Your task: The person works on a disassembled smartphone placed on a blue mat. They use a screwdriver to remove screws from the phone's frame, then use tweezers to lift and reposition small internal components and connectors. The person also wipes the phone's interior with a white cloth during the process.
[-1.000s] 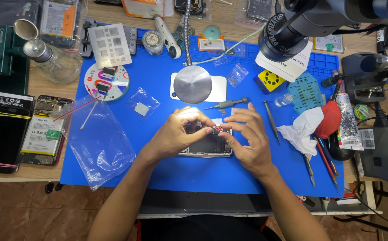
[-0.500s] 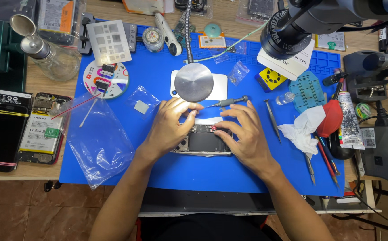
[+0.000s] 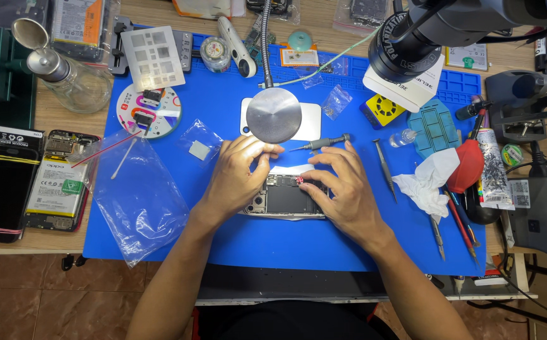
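- Far left of the frame: two other phones (image 3: 34,182) lying off the blue mat (image 3: 223,242), with a clear plastic bag (image 3: 138,195) just beside them – best left well apart from the work so that parts do not get mixed up.
- Left of centre: left hand (image 3: 239,173) half curled over the upper left corner of the opened phone (image 3: 286,203), thumb stretched right toward a pale strip (image 3: 289,169) at the phone's upper edge. Cannot tell whether the fingertips actually pinch the strip or only rest on it.
- Judged from that pose – hold the corner down with the heel of the hand, and let only the fingertips work at the strip, gently and low to the board.
- Centre: opened phone flat on the mat, back off and insides showing, between both hands and just below the round metal disc (image 3: 274,114).
- Right of centre: right hand (image 3: 342,189) spread open and flat, gripping nothing, fingertips pressing the phone's right half near a small red part (image 3: 298,181).
- Light, even pressure there, probably – enough to stop sliding, not enough to flex the board.
- Above the right hand: a screwdriver (image 3: 324,143) lying free on the mat, within easy reach.
- Further right: tweezers (image 3: 383,167) and a crumpled tissue (image 3: 427,179), clear of the phone.
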